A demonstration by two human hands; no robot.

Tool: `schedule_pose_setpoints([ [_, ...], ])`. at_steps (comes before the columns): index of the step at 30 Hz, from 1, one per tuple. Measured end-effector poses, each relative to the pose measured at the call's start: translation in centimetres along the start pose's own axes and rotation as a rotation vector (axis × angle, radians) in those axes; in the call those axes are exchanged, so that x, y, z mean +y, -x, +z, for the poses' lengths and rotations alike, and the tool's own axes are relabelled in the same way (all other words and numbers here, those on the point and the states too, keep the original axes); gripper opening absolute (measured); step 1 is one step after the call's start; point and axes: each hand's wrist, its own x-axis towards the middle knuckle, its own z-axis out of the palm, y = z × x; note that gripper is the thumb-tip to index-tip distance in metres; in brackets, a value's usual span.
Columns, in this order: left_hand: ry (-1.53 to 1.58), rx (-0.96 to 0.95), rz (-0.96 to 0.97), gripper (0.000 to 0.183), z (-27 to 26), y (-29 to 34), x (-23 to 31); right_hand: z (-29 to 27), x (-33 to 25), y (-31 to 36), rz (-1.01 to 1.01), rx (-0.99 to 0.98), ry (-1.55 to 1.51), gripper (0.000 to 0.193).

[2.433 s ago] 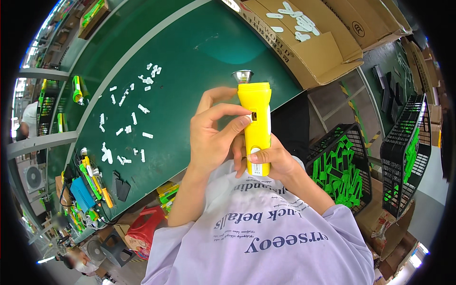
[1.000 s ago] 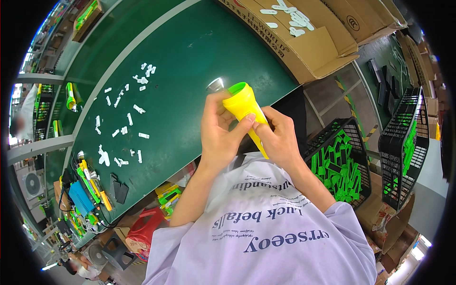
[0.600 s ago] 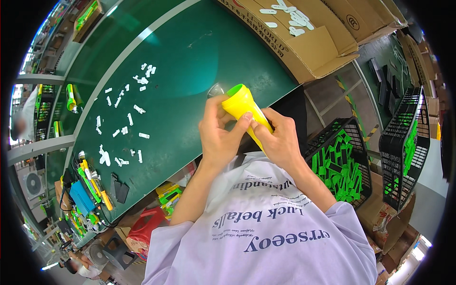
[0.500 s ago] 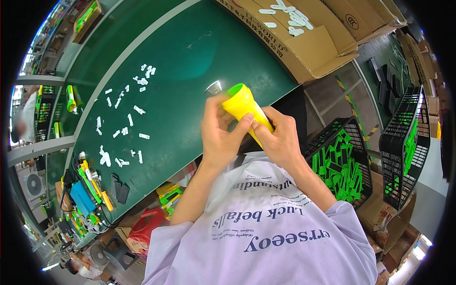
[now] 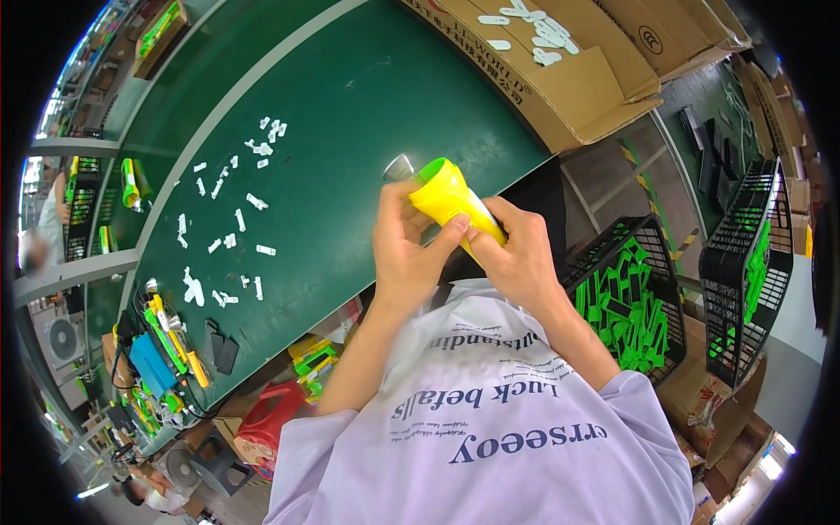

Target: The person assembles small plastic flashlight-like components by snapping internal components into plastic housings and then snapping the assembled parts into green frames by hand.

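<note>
A yellow flashlight body (image 5: 448,199) with a green ring at its open front end is held over the near edge of the green table (image 5: 350,114). My left hand (image 5: 409,254) grips its head from the left. My right hand (image 5: 518,254) wraps around its handle from the right. A small silver reflector cone (image 5: 399,168) shows just beyond my left fingers, by the flashlight's front; whether a finger touches it is unclear.
Small white plastic pieces (image 5: 229,229) lie scattered on the table's left. An open cardboard box (image 5: 560,61) holding white pieces sits at the far right. Black crates of green parts (image 5: 632,302) stand to my right. Tools and yellow-green parts (image 5: 166,341) line the left edge.
The flashlight was upright with its side facing me; it has tipped so its open front points up and left. Both hands have stayed on it and shifted slightly.
</note>
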Motion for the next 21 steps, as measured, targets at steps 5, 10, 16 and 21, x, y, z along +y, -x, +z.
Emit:
schedule_pose_setpoints([
  [5,-0.202,0.074,-0.045,0.053,-0.7,0.6,0.8,-0.2,-0.3,0.1,0.023,-0.041,0.014,0.035],
  [10,-0.71,0.208,0.286,0.076,-6.4,0.1,5.9,-1.7,0.0,-1.0,-0.743,-0.013,0.367,0.037],
  [16,-0.618,-0.78,-0.355,0.05,-7.5,-3.2,9.0,-2.4,-4.1,-4.0,-1.213,-0.103,0.699,0.046],
  [21,-0.532,-0.063,-0.248,0.044,-12.5,-4.3,8.8,-2.7,-5.1,-6.4,-1.023,0.203,0.471,0.066],
])
